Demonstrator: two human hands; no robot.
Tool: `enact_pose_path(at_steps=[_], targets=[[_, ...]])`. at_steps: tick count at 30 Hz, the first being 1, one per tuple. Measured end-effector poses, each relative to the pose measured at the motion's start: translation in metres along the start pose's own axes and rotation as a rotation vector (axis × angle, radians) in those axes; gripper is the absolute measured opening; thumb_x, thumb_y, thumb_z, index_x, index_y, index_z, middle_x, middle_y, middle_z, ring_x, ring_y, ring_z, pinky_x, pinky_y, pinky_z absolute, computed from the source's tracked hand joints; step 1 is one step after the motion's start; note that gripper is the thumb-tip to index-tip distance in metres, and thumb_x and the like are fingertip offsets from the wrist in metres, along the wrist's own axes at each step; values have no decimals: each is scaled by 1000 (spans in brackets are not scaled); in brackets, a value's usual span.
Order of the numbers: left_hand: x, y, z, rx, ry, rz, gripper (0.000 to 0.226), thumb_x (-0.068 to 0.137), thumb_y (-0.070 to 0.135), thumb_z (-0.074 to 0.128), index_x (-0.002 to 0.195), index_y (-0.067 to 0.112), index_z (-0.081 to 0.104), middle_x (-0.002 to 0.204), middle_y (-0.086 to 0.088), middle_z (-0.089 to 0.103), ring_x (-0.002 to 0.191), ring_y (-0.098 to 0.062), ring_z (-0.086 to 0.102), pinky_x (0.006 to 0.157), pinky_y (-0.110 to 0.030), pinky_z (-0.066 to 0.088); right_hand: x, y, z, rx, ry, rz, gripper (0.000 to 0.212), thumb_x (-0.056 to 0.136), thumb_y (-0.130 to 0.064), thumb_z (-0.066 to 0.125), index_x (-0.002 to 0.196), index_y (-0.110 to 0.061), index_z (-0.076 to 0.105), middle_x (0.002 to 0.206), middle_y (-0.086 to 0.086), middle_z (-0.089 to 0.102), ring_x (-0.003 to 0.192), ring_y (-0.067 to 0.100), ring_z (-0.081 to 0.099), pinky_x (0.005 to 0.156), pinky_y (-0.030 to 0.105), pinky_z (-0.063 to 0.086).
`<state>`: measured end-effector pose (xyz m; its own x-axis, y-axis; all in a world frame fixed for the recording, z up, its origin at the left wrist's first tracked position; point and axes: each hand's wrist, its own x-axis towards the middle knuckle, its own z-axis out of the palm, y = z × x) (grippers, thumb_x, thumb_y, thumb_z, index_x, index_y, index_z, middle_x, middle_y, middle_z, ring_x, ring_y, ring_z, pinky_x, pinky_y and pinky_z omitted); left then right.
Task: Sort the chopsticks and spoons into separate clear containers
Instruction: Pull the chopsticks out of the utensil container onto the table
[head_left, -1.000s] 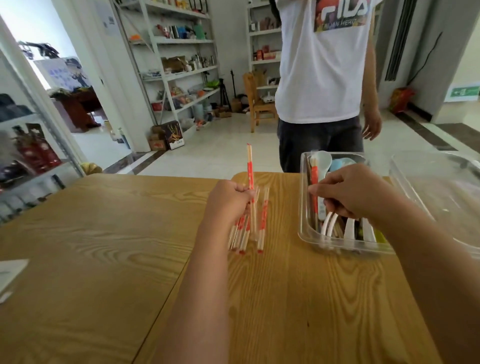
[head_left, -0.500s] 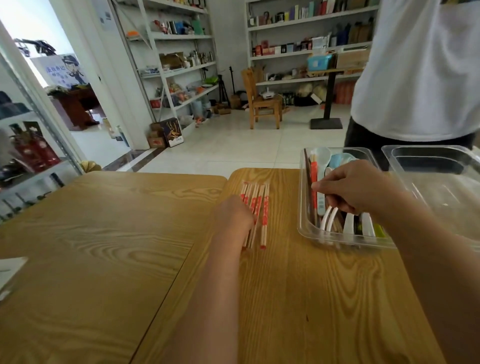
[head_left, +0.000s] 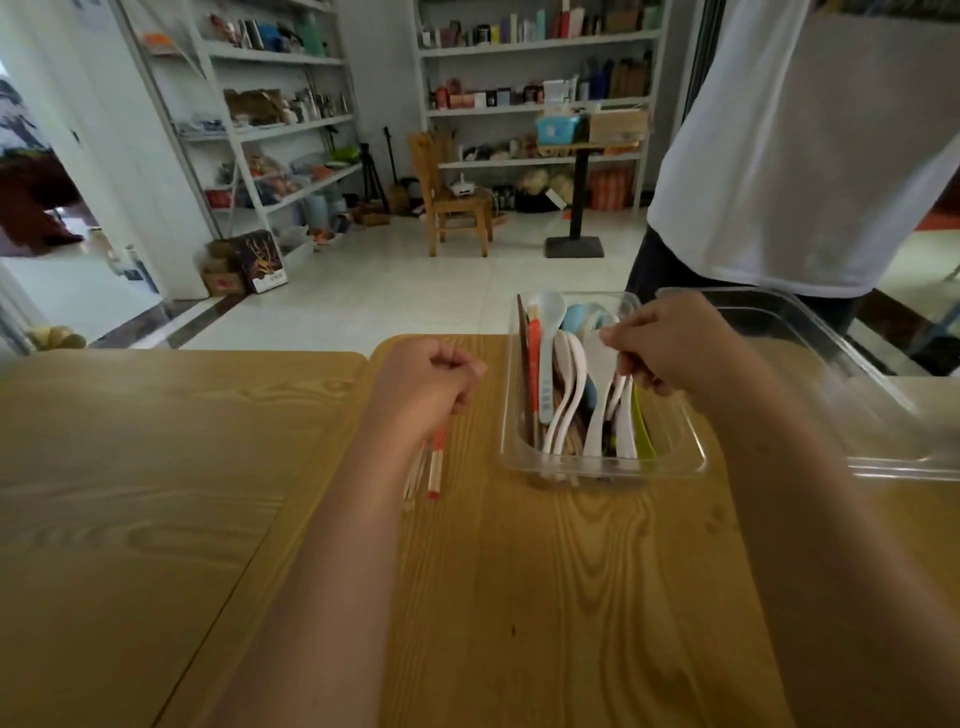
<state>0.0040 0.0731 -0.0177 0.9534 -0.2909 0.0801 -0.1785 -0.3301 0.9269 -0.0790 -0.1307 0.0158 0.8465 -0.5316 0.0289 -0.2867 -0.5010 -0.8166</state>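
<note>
1. Head view, left hand (head_left: 426, 384): your fist is closed round a bundle of chopsticks (head_left: 435, 467). Their red-banded ends stick out beneath it toward you, low over the table (head_left: 571, 597); whether they touch it cannot be told. Keep the fist firm so that none slides out.
2. Right hand (head_left: 670, 348): your fingers are curled over the mixed container (head_left: 602, 470), gripping the handles of spoons (head_left: 566, 400), white ones. How many you hold is hidden by the fingers.
3. Mixed container, contents: white, blue and green spoons lie lengthwise. One red chopstick (head_left: 534, 358) and some darker sticks lie along the left wall. With both sorts together, the sorting looks well short of done.
4. Right container (head_left: 852, 395): it is clear and sits just beside the mixed one, probably the place for one sort.
5. Handling, as a judgement: lift the spoons straight up by the handles and clear the rim before you swing right. The bowls nest and may drag neighbours along.
6. Hazard: the light tub may shift if a spoon snags, and a standing person (head_left: 805, 156) is close behind it. Move slowly.
</note>
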Motion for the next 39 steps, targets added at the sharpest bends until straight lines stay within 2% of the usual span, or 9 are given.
enact_pose_path(at_steps=[7, 12, 14, 19, 21, 24, 27, 30, 39], targets=[[-4, 10, 10, -57, -37, 18, 3, 92, 14, 67, 95, 14, 69, 78, -2, 69, 69, -12, 65, 64, -23, 52, 5, 1, 26, -191, -45, -33, 20, 89, -26, 68, 81, -7, 70, 66, 6, 66, 49, 11, 54, 50, 24, 47], [-2, 12, 4, -111, -8, 12, 4, 93, 13, 65, 95, 15, 68, 86, -7, 72, 67, -10, 65, 59, -20, 51, 8, -8, 76, -443, -69, -91, 12, 92, -16, 61, 81, -13, 55, 82, 4, 63, 70, 16, 62, 68, 31, 56], [-3, 12, 3, -111, -11, 12, 5, 93, 12, 65, 95, 15, 68, 86, -6, 72, 64, -7, 64, 57, -17, 51, 7, -13, 90, -571, -87, -86, 2, 93, -12, 57, 93, -12, 59, 93, 7, 64, 80, 20, 61, 75, 35, 55], [-5, 14, -1, -113, -26, 31, 6, 94, 12, 63, 95, 15, 68, 86, -4, 72, 64, -5, 64, 54, -12, 49, 9, -30, 99, -743, -152, -32, 22, 96, -12, 54, 117, -10, 59, 110, 8, 63, 101, 26, 62, 80, 37, 49], [-5, 14, -2, -116, -36, 31, 7, 94, 13, 63, 93, 16, 68, 87, -3, 72, 65, -6, 65, 55, -13, 50, 14, -30, 96, -711, -171, -20, 19, 95, -13, 56, 113, -10, 60, 93, 5, 61, 93, 23, 61, 79, 35, 49], [-6, 14, -3, -123, -61, 26, 9, 95, 11, 61, 92, 16, 67, 87, -4, 71, 65, -7, 64, 56, -14, 52, 17, -20, 87, -569, -164, -18, 4, 91, -13, 57, 89, -9, 57, 76, 4, 56, 82, 22, 64, 79, 35, 56], [-7, 14, -1, -116, -78, 26, 9, 95, 11, 61, 93, 16, 68, 86, -4, 72, 66, -8, 65, 61, -18, 55, 15, -12, 69, -244, -103, 38, 15, 88, -11, 61, 77, -10, 51, 68, 7, 59, 57, 17, 59, 58, 28, 55], [-8, 15, -1, -127, -84, 22, 9, 95, 12, 61, 92, 18, 68, 88, -5, 72, 68, -9, 65, 63, -19, 56, 3, -12, 46, -109, -70, 55, 17, 90, -14, 62, 79, -1, 60, 56, 6, 59, 42, 12, 51, 45, 23, 46], [-11, 22, 0, -172, -127, -10, 10, 95, 24, 64, 95, 19, 72, 88, 1, 75, 66, -5, 66, 62, -19, 54, -34, -41, 32, -23, -343, -47, 23, 92, -15, 62, 82, 4, 71, 61, 8, 66, 48, 14, 53, 43, 19, 43]])
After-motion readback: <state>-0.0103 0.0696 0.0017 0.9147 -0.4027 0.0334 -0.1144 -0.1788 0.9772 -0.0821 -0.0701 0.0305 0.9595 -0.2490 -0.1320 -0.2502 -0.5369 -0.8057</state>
